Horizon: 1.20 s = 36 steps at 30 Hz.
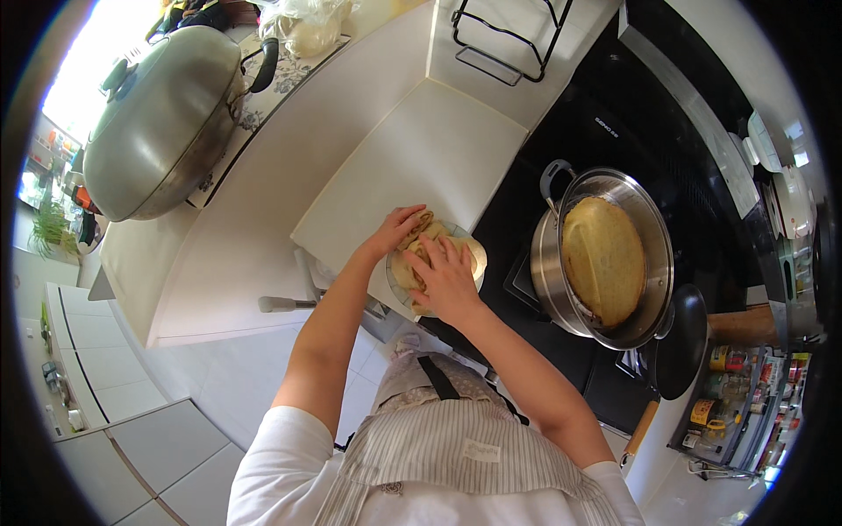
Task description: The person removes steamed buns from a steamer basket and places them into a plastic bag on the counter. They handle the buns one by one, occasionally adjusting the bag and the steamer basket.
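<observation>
A round plate (478, 253) holding several pale rolled dough pieces (431, 231) sits at the edge of the white counter, by the stove. My left hand (396, 227) rests with its fingers curled over a dough roll on the far left of the plate. My right hand (447, 276) lies over the dough with its fingers spread; its fingertips touch a roll, and whether they grip it is hidden. To the right, a steel steamer pot (549, 273) stands on the black stove, holding a large yellowish oval slab (604, 260).
A large lidded wok (164, 125) stands on the raised ledge at upper left, near a plastic bag (306, 29). A black wire rack (506, 39) is at the top. A dark pan (682, 348) with a wooden handle and a bottle rack (720, 421) are at right.
</observation>
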Each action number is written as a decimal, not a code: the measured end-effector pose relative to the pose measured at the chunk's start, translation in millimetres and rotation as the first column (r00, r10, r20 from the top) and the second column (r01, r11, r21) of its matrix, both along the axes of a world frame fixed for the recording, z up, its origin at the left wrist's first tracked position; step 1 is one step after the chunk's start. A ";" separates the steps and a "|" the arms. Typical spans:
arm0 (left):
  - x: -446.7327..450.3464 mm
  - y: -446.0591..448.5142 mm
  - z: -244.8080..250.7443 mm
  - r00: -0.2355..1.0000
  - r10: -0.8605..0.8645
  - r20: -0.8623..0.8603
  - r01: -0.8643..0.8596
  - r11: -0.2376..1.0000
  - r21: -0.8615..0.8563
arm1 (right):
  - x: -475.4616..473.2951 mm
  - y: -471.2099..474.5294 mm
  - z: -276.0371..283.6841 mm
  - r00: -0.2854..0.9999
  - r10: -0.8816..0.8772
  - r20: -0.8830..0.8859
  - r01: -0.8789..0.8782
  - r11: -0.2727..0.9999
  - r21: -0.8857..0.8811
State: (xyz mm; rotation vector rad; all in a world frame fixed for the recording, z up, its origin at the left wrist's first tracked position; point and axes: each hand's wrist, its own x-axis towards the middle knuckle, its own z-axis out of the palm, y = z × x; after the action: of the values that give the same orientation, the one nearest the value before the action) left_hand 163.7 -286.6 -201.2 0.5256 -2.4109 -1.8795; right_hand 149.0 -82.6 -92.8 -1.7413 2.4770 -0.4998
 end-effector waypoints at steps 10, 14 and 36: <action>11.4 17.6 -0.1 0.981 0.182 -0.074 -0.145 0.924 0.354 | -6.3 -5.2 -8.9 0.996 -0.044 0.074 0.044 0.999 -0.005; 11.7 8.1 -7.1 0.987 0.097 -0.126 -0.054 0.950 0.307 | -17.6 -3.7 -13.1 0.984 0.153 0.092 -0.140 0.982 -0.129; 30.6 19.2 -12.5 0.936 0.322 -0.145 -0.285 0.931 0.229 | -4.5 4.9 -4.5 0.995 -0.070 0.070 0.069 0.997 0.022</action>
State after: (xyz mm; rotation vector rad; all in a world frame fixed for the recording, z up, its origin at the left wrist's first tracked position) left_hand 194.3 -267.5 -213.7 0.6648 -1.9080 -1.9492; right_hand 144.5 -77.6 -97.4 -1.6060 2.4923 -0.5318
